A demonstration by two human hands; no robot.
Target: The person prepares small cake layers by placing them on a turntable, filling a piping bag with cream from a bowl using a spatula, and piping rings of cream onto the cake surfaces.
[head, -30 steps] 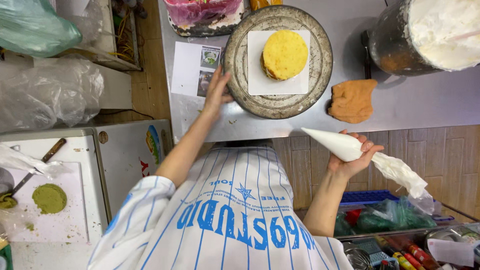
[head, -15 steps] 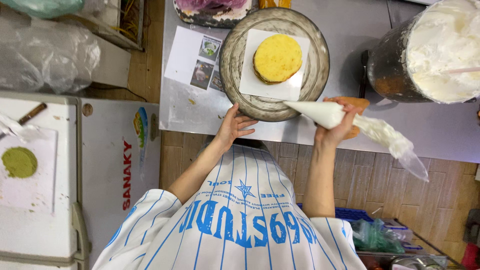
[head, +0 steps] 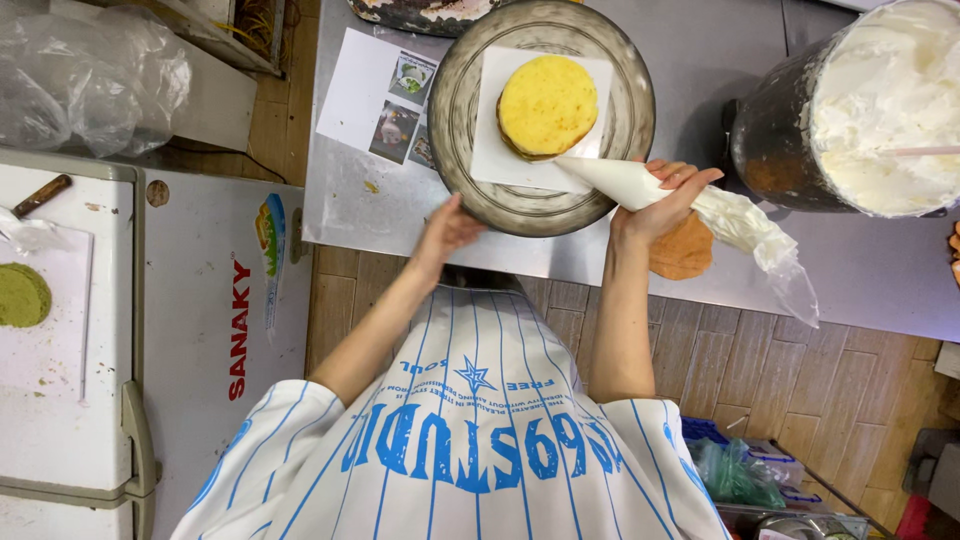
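Note:
A round yellow sponge cake lies on a white paper square on a grey metal turntable. My right hand grips a white cream-filled piping bag. The bag's tip points at the near edge of the cake, and its loose plastic tail trails to the right. My left hand rests with fingers spread against the near rim of the turntable and holds nothing.
A big dark bowl of white whipped cream stands at the right on the steel table. An orange-brown cloth lies below my right hand. A photo sheet lies left of the turntable. A white chest freezer stands at left.
My right hand has lifted the piping bag from waist height up to the cake's near edge. My left hand has slid down along the turntable's rim to its near side.

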